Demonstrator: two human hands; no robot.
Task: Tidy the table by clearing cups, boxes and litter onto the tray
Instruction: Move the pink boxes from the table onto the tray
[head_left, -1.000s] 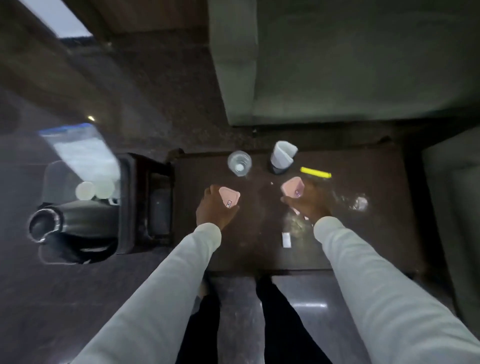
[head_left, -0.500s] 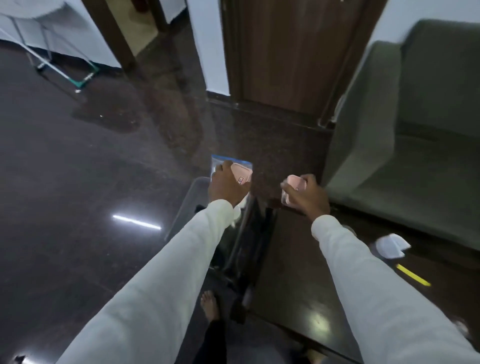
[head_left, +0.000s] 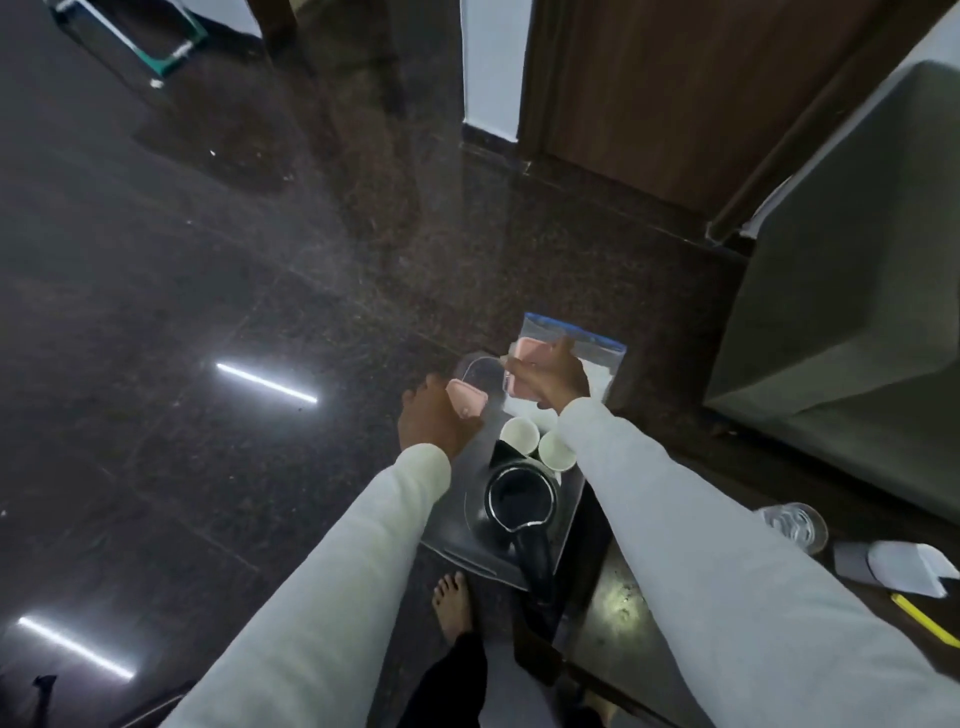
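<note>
Since half a second ago both hands have travelled further out from the bench and now hang over the tray (head_left: 452, 545), a clear tray sitting beside the bench's left end, where before they were only just reaching its near edge. The left hand (head_left: 434, 423) has its fingers closed around a small pink box (head_left: 466, 398), held over the tray's left side with the box's flat face turned up. The right hand (head_left: 553, 376) grips a second pink box (head_left: 524, 358), fingers wrapped around it from the right, and holds it above the far part of the tray, in front of a clear zip bag (head_left: 597, 353) with a blue strip along its top edge; whether either box touches the tray yet cannot be told. On the tray stand two white paper cups (head_left: 519, 435), side by side and open upward, the right one partly hidden by the right sleeve, and nearer the person a black kettle (head_left: 519, 501) with its lid off and its handle pointing toward the camera. Still on the dark bench (head_left: 618, 613), to the right of the right forearm, are a clear glass (head_left: 795, 525), a crumpled white paper cup (head_left: 909, 569) lying on its side, and a yellow strip (head_left: 924, 618) just beside it. Both arms wear pale long sleeves, and a bare foot (head_left: 453, 603) stands on the glossy dark floor just below the tray.
</note>
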